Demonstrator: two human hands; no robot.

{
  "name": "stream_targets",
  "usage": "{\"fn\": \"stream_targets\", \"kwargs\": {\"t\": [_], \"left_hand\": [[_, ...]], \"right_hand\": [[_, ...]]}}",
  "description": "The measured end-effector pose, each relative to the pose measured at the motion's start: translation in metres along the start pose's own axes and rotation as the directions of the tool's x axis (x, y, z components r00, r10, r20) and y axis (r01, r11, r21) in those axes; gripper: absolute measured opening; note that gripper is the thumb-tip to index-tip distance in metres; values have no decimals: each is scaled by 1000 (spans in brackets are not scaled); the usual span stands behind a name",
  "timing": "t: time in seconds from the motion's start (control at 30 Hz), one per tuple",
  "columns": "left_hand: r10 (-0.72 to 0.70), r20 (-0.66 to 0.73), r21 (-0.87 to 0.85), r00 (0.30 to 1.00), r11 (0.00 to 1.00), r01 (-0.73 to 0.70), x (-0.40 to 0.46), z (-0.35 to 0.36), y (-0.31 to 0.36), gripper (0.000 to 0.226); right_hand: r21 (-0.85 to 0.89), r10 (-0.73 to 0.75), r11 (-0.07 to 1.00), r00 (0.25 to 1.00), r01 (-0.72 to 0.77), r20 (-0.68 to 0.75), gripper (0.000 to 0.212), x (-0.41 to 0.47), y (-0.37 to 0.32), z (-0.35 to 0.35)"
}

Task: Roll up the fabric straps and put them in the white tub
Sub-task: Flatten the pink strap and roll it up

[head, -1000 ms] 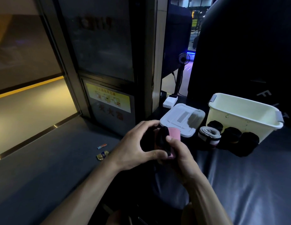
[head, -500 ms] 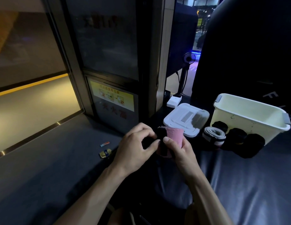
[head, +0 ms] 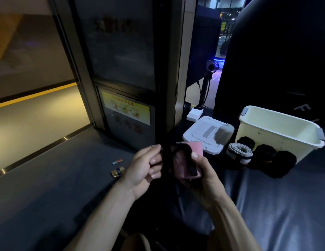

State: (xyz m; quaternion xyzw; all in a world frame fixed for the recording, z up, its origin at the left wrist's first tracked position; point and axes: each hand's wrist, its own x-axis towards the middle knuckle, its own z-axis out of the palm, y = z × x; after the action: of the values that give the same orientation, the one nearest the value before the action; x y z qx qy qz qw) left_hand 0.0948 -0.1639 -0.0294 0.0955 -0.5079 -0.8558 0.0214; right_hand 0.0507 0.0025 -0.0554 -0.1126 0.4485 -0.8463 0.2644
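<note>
The right hand [head: 205, 176] holds a pink fabric strap [head: 183, 163] above the near edge of the dark padded worktop [head: 267, 205], its thumb pressed on the strap's front and its fingers curled behind. The left hand [head: 143, 169] pinches the strap's black end [head: 166, 156] between thumb and curled fingers, just beside the right hand. The white tub [head: 277, 131] stands well to the right on the worktop (no strap shows inside it). In front of the tub lie a rolled white strap [head: 238, 153] and three dark rolls [head: 267, 154], close together. A white lid [head: 209, 133] lies flat to the tub's left.
</note>
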Motion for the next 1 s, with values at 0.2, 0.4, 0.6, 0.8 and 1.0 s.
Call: {"fn": "stream_targets", "kwargs": {"t": [0.2,0.4,0.6,0.8,1.0], "left_hand": [[65,-22,91,998,994,-63,11,9,-15,33],[66,-51,200,997,978,-55,9,9,-17,23],[83,-25,196,996,978,-77,5,8,-19,16],[143,-112,237,983,965,-114,16,7,-29,9],[232,70,182,970,953,-241,28,-3,-25,28]], "right_hand": [[230,123,960,979,-160,165,75,-8,3,13],[99,188,975,976,-199,109,90,-10,-10,10],[42,74,996,997,-75,28,85,-9,-13,8],[113,117,987,993,-116,-6,41,-9,-7,19],[96,213,971,975,-219,68,39,-8,-11,16]]}}
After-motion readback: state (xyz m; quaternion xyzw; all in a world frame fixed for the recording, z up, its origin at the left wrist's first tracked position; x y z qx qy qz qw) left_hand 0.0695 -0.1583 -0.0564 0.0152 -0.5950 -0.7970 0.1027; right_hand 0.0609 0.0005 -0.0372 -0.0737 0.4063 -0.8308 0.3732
